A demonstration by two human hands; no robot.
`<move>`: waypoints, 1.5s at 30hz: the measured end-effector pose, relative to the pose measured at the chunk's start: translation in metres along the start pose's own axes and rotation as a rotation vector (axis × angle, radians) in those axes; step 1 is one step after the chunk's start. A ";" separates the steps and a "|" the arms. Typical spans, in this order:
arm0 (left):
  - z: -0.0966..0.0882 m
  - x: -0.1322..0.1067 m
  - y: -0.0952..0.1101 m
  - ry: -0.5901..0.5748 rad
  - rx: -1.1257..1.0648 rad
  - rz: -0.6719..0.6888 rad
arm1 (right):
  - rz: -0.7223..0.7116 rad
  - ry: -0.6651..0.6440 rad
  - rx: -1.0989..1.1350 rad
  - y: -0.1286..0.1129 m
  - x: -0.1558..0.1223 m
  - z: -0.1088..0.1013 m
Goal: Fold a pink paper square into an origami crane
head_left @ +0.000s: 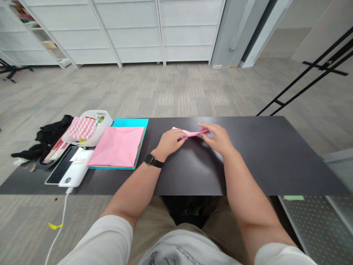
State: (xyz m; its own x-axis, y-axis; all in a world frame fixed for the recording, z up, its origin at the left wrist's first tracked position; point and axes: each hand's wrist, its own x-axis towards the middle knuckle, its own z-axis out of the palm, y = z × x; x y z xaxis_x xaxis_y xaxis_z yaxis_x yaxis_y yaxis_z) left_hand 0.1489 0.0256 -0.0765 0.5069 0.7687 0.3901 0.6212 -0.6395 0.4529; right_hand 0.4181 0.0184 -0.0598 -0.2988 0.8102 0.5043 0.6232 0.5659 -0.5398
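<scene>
A narrow folded piece of pink paper (193, 134) is held between my two hands, a little above the dark table (190, 176). My left hand (173, 141), with a black watch on the wrist, pinches its left end. At the right end, my right hand (216, 138) grips the paper between thumb and fingers. The paper's lower layers are hard to make out from this angle. To the left of my hands lies a stack of pink paper (117, 146) on top of a blue sheet (131, 122).
Left on the table are a white basket (103, 133) with a pink zigzag-patterned item, black cloth (53, 129), a dark-screened tablet (62, 167) and a white power bank (76, 171) with a cable (64, 213) hanging off the front edge. A black metal stand (300, 77) is beyond the right side.
</scene>
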 end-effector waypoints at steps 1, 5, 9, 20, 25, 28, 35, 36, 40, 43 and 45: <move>-0.002 0.000 0.001 0.053 -0.022 -0.018 | -0.013 0.090 0.005 0.001 0.000 -0.002; -0.010 0.001 0.001 0.352 -0.292 -0.171 | 0.075 0.330 0.176 0.012 0.001 -0.005; -0.005 0.006 -0.002 0.433 -0.868 -0.288 | 0.208 0.194 0.521 0.008 0.004 0.012; 0.011 0.007 0.009 0.192 -1.046 -0.565 | 0.574 0.100 0.731 -0.014 0.003 0.037; 0.001 0.006 -0.003 0.258 -0.807 -0.537 | 0.711 0.055 0.881 -0.007 0.005 0.026; -0.013 0.003 -0.005 0.378 -0.327 -0.219 | 0.826 0.035 0.977 -0.006 0.007 0.018; -0.015 -0.002 0.015 0.188 0.083 0.195 | 0.956 -0.215 1.043 -0.006 0.007 0.013; -0.013 -0.002 0.015 0.169 0.083 0.188 | 0.957 -0.244 0.946 -0.004 0.005 0.013; -0.008 -0.001 0.005 0.068 0.050 0.083 | 0.772 -0.171 0.204 0.017 -0.002 0.012; -0.007 0.000 -0.005 0.019 -0.006 0.000 | 0.373 -0.213 -0.134 0.031 -0.008 0.007; -0.006 0.000 -0.009 0.020 -0.029 -0.019 | 0.194 -0.301 -0.167 0.034 -0.011 0.007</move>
State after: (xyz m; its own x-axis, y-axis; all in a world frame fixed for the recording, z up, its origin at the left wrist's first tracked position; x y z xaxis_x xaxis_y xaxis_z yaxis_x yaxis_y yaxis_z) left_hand 0.1399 0.0308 -0.0761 0.4834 0.7802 0.3969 0.6125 -0.6254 0.4834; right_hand 0.4374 0.0298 -0.0880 -0.3471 0.9224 0.1697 0.7906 0.3851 -0.4761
